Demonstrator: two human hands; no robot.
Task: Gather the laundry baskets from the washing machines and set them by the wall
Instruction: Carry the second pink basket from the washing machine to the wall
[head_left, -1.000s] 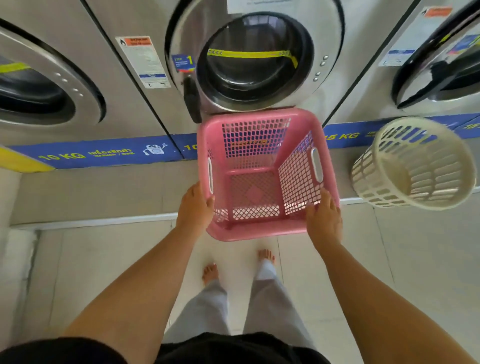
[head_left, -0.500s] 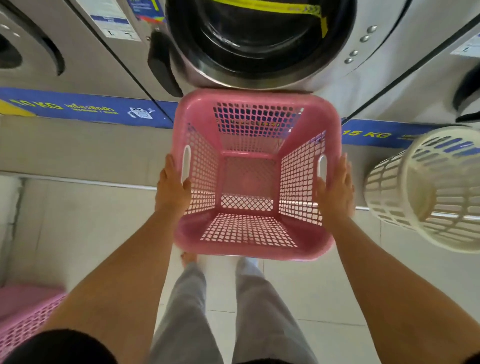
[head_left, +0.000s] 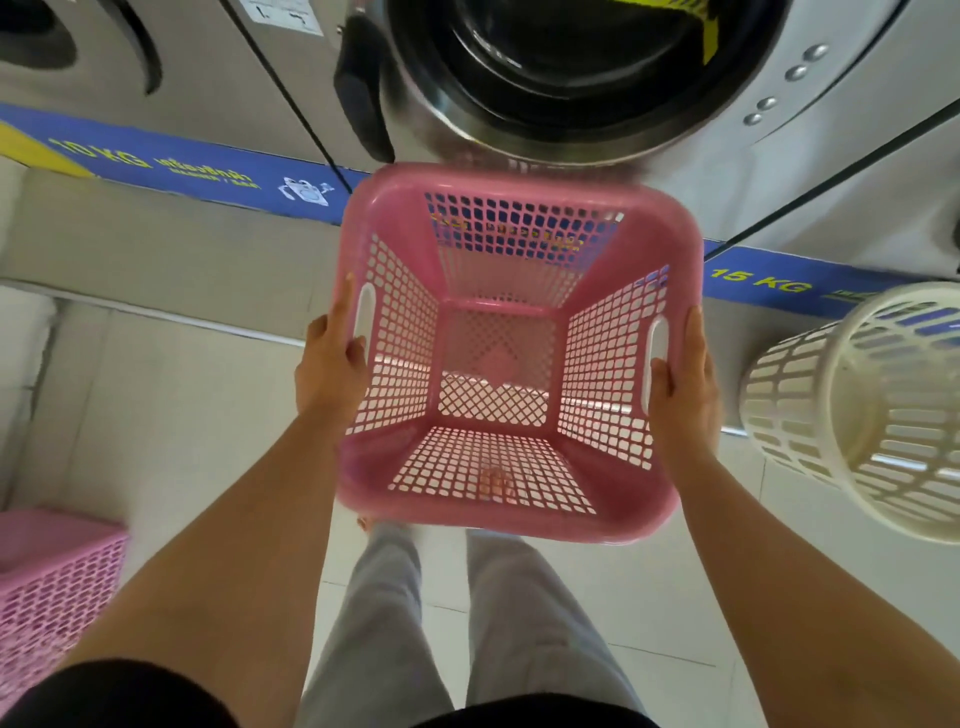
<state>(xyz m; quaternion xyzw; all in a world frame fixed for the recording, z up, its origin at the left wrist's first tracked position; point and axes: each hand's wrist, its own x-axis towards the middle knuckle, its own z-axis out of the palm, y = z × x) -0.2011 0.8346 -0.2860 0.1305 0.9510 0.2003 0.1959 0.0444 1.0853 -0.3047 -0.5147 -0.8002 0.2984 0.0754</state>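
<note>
Head view shows the left hand (head_left: 330, 366) and right hand (head_left: 684, 391) each gripping a side of the pink basket (head_left: 511, 499), near a white basket (head_left: 862, 415).

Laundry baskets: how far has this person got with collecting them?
Nothing clearly finished. In hand: the pink square basket, empty, gripped at both sides by the left hand and right hand, lifted in front of the washer door. Left: the cream round basket by the machines on the right. Another pink basket sits at lower left; whether that's by the wall is unclear.
</note>
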